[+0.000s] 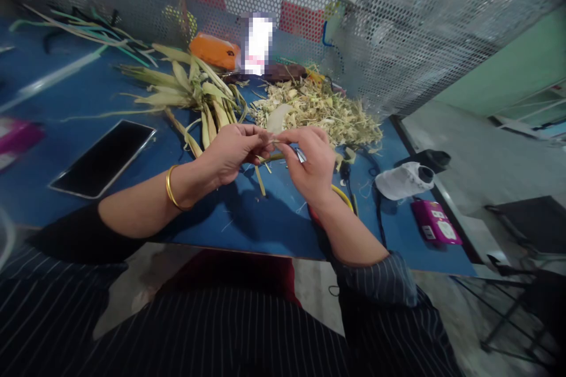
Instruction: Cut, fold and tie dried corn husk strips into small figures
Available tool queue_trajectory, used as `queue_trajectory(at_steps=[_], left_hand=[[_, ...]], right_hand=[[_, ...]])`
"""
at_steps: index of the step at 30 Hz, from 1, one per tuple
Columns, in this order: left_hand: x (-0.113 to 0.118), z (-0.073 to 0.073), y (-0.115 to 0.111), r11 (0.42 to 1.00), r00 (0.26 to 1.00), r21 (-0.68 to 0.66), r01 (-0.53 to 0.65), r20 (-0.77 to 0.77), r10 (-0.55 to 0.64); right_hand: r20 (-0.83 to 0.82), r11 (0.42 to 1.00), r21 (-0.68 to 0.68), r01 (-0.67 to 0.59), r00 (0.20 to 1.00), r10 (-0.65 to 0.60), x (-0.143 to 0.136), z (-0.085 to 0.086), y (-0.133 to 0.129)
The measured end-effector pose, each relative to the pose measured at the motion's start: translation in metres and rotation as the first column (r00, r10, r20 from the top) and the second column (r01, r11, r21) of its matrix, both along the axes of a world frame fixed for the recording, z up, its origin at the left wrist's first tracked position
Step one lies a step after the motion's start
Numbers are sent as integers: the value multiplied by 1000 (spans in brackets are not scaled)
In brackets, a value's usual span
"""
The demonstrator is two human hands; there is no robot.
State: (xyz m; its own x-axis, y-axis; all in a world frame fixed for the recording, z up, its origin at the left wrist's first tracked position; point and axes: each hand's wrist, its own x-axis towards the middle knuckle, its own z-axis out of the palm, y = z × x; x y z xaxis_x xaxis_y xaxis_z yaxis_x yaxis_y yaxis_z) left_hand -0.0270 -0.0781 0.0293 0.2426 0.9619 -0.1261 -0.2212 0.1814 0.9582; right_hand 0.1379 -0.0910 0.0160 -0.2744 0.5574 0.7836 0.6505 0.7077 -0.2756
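My left hand (234, 152) and my right hand (312, 164) meet above the table, fingertips closed on a pale corn husk piece (277, 119) that points away from me. A small shiny metallic part (300, 155) shows at the right palm; what it belongs to is hidden. Beyond my left hand lies a bunch of dried corn husks (190, 85). Behind my right hand is a heap of husk scraps (321, 109). A loose husk strip (260, 181) rests below my fingers.
On the blue table (247, 227) lie a dark-screened phone or tablet (104, 159), an orange packet (215, 51), a white thread spool (404, 181) and a magenta packet (435, 222). A red and yellow rim (342, 195) shows under my right wrist. Perforated metal (305, 0) stands behind.
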Motion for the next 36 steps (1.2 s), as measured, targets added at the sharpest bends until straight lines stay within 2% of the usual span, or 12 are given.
queue_trajectory(at_steps=[5,12,16,21,25,30,33,36], left_hand=[[0,4,-2,999,1000,-45,1,26,1],[2,2,-5,1000,1000,-19,-9,12,9],[5,-2,-6,991,997,124,-47,-62,55],[6,-4,-8,928,975,367,-63,-177,136],[5,-4,-9,897,954,438,-48,-246,171],[5,-6,-6,915,960,398,-70,-222,170],[6,-5,-4,956,980,280,-94,-143,138],[6,-3,-5,986,995,155,-66,-70,77]], right_hand=[[54,998,15,59,997,-59,2,-2,3],[3,996,-4,94,996,-94,-2,-3,2],[-103,993,-96,69,992,-79,-3,-7,3],[-286,962,-272,-26,957,-55,-3,-8,4],[-365,943,-323,-86,930,-40,-4,-4,4],[-342,950,-300,-88,939,-22,-4,-4,3],[-240,973,-223,-66,971,10,-3,-4,2],[-108,990,-136,-24,994,10,-1,-5,3]])
